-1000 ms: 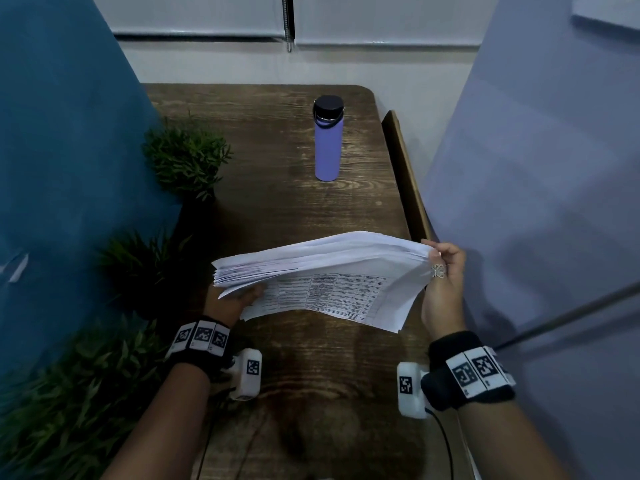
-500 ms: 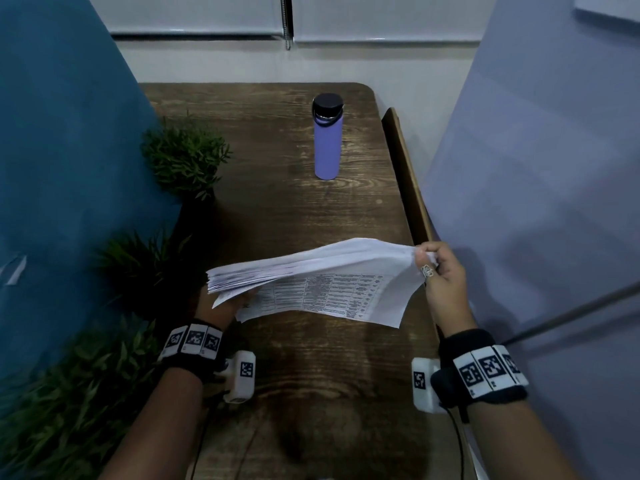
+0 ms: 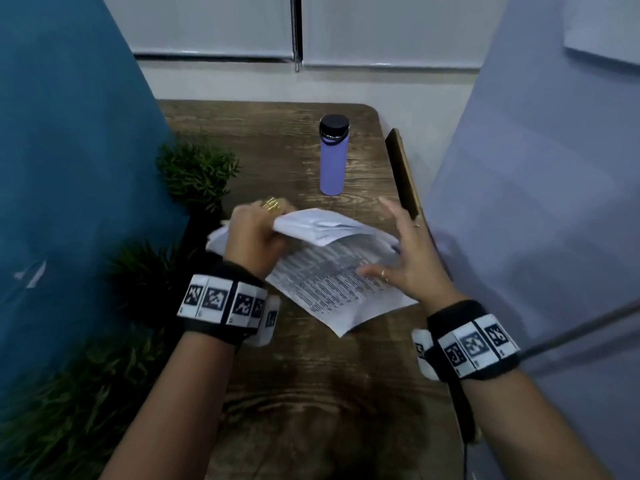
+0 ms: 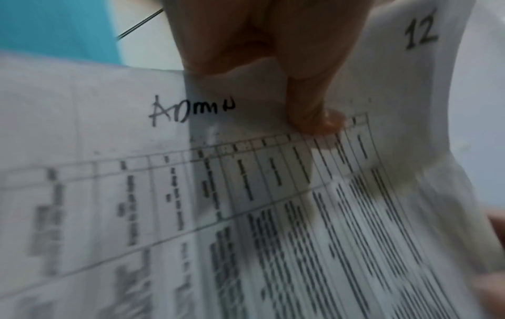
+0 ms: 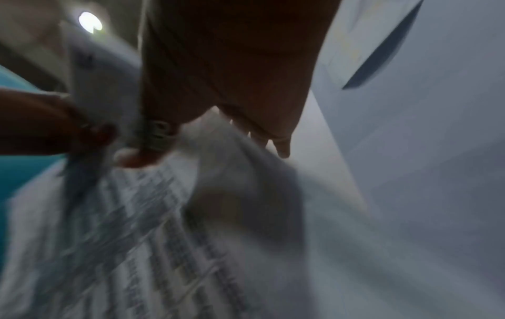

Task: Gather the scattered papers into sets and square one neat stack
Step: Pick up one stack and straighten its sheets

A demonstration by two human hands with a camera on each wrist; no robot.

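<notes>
Left hand point(image 3: 254, 237) has the papers point(image 3: 332, 271) clamped, fingers curled over the far-left end, thumb pressed on the printed table in the left wrist view. The sheaf runs from that grip down and rightward, long axis slanting toward the person, bowed and fanned above the surface point(image 3: 311, 393). Right hand point(image 3: 403, 258) is spread wide, fingers straight, just touching the sheaf's right edge and holding nothing. My read: the free right end needs catching next, and the right hand sits nearest.
</notes>
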